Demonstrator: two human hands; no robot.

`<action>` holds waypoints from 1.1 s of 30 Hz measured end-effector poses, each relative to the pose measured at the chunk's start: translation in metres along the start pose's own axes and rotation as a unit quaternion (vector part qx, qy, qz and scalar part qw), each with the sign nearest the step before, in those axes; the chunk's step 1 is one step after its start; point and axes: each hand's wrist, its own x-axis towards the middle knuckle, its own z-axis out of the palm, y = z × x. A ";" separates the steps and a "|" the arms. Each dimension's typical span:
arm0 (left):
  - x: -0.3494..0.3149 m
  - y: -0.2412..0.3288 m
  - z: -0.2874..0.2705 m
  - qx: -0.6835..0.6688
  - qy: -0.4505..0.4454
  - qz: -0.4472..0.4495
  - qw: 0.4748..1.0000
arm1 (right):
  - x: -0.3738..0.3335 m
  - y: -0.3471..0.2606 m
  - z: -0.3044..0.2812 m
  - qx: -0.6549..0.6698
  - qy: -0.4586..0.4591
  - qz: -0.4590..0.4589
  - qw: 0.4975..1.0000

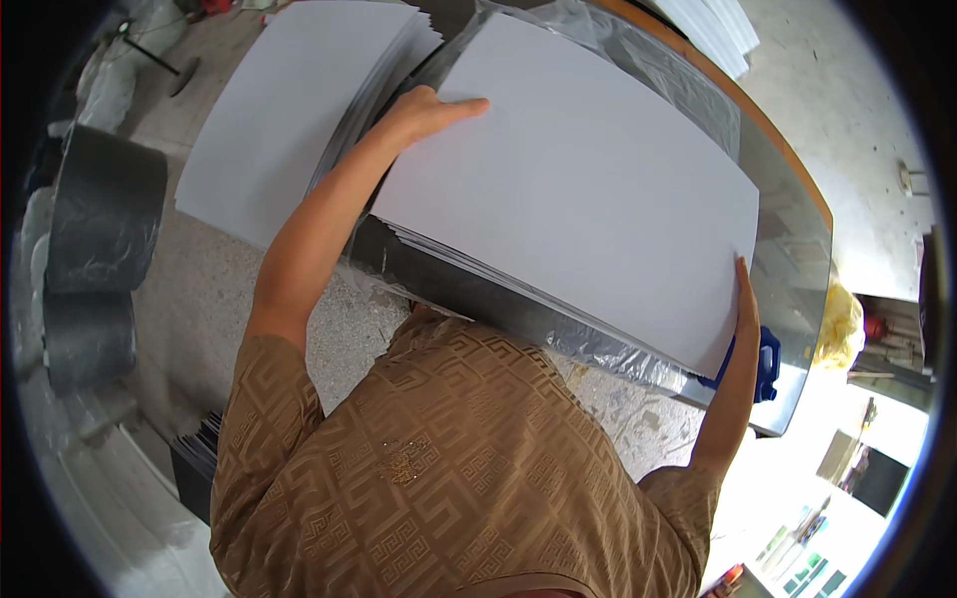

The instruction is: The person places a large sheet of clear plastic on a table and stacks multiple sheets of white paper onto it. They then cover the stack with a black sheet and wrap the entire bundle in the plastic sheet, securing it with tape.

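Note:
A stack of large white sheets (pixel 588 189) lies on the table in front of me, its layered near edge slightly uneven. My left hand (pixel 424 115) grips the stack's left edge. Its thumb lies flat on the top sheet, and the other fingers are mostly hidden past the edge. At the opposite short side, my right hand (pixel 746 289) holds the right edge, fingertips reaching just over the top sheet. The right palm is hard to make out from above. Between my hands the top sheet looks smooth and plain.
To the left stands another stack of white sheets (pixel 289 110). Clear plastic film (pixel 678 85) lies behind the middle stack on the table (pixel 797 249). A blue jug (pixel 769 364) is beside my right forearm. Dark grey rolled material (pixel 108 209) stands at far left.

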 end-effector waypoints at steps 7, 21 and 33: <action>0.014 0.001 -0.019 -0.057 -0.055 -0.020 0.997 | -0.005 -0.020 -0.059 -0.289 0.222 -0.051 0.930; -0.025 -0.089 0.015 -0.417 -0.140 -0.035 0.897 | -0.050 0.086 0.002 0.260 -0.089 -0.031 0.961; -0.065 -0.083 -0.009 -0.450 -0.137 -0.094 0.878 | -0.040 0.094 -0.021 0.268 -0.053 0.050 0.961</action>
